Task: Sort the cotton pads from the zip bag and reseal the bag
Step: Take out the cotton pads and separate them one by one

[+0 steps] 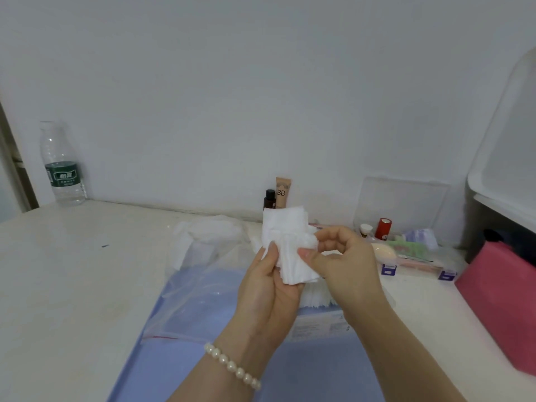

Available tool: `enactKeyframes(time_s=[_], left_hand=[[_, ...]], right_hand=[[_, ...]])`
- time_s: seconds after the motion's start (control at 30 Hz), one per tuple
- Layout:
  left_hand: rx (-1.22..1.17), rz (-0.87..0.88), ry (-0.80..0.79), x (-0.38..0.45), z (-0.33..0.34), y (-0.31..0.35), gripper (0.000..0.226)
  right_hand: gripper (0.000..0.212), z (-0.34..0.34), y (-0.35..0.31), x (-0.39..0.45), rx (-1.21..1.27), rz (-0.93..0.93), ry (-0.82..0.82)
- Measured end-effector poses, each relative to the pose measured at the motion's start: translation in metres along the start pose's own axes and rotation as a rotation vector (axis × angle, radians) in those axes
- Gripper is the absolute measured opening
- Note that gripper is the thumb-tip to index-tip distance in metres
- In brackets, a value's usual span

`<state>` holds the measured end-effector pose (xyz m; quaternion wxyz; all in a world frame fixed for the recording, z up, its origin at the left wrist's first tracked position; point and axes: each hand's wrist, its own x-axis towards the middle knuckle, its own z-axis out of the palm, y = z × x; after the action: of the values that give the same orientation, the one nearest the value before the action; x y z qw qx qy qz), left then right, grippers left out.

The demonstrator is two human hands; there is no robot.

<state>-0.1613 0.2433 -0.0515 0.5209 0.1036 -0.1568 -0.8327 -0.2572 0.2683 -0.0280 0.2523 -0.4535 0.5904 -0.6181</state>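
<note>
Left hand [269,288] grips a stack of white cotton pads [285,245], thumb curled across the front, fingers hidden behind. Stack stands roughly upright, long axis running up and away from the palm, top edge toward the wall, lower corner fanned out by the heel of the right hand. Right hand [345,262] pinches the stack's right edge between thumb and forefinger, other fingers loosely curled. Pads held in the air, above the desk [72,271].

Zip bag [197,297], clear with a red seal line, lies flat just left of and below the left hand, mouth looks open, seal end toward the left wrist. More pads [314,298] lie directly under both hands. Pearl bracelet [232,367] on left wrist. Beyond the fingertips: BB tube [281,192] and dark bottle [269,198], both upright. Water bottle [62,166] far left of the left hand. Pink box [499,303] right of the right hand.
</note>
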Motion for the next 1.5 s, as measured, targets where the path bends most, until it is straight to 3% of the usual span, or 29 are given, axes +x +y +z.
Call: enactKeyframes(time_s=[0.2, 0.4, 0.53, 0.67, 0.73, 0.83, 0.93, 0.97, 1.1, 1.27, 1.5], left_hand=[[-0.097, -0.043, -0.025, -0.002, 0.003, 0.005, 0.036], [-0.11, -0.104, -0.021, 0.001, -0.002, 0.009, 0.045], [-0.254, -0.18, -0.039, 0.001, -0.004, 0.011, 0.043], [-0.332, -0.213, -0.057, 0.001, -0.006, 0.014, 0.042], [-0.25, -0.141, -0.008, 0.004, -0.006, 0.013, 0.039], [-0.083, -0.039, 0.067, 0.007, -0.008, 0.009, 0.032], [0.065, -0.031, 0.066, 0.005, -0.008, 0.006, 0.026], [0.119, -0.041, 0.048, 0.004, -0.008, 0.005, 0.025], [0.322, -0.106, -0.02, 0.002, -0.007, 0.004, 0.027], [0.354, -0.146, -0.06, 0.003, -0.007, 0.008, 0.034], [0.332, -0.188, -0.059, 0.003, -0.006, 0.009, 0.036]], right_hand=[[0.029, 0.01, 0.007, -0.006, -0.154, -0.204, 0.08], [0.019, 0.013, 0.014, -0.004, -0.11, -0.235, 0.085], [0.029, 0.02, 0.021, -0.011, -0.161, -0.466, 0.222], [0.008, 0.021, 0.027, -0.011, -0.268, -0.769, 0.281], [0.012, 0.017, 0.018, -0.011, -0.101, -0.632, 0.247], [0.015, 0.004, -0.004, -0.005, 0.415, -0.178, 0.189], [0.008, -0.017, -0.014, 0.005, 0.663, 0.001, 0.12], [0.004, -0.022, -0.017, 0.006, 0.645, 0.02, 0.033], [0.026, -0.035, -0.016, 0.009, 0.323, 0.1, -0.287], [0.008, -0.035, -0.01, 0.009, 0.099, 0.087, -0.289], [0.011, -0.03, -0.009, 0.006, 0.037, 0.052, -0.295]])
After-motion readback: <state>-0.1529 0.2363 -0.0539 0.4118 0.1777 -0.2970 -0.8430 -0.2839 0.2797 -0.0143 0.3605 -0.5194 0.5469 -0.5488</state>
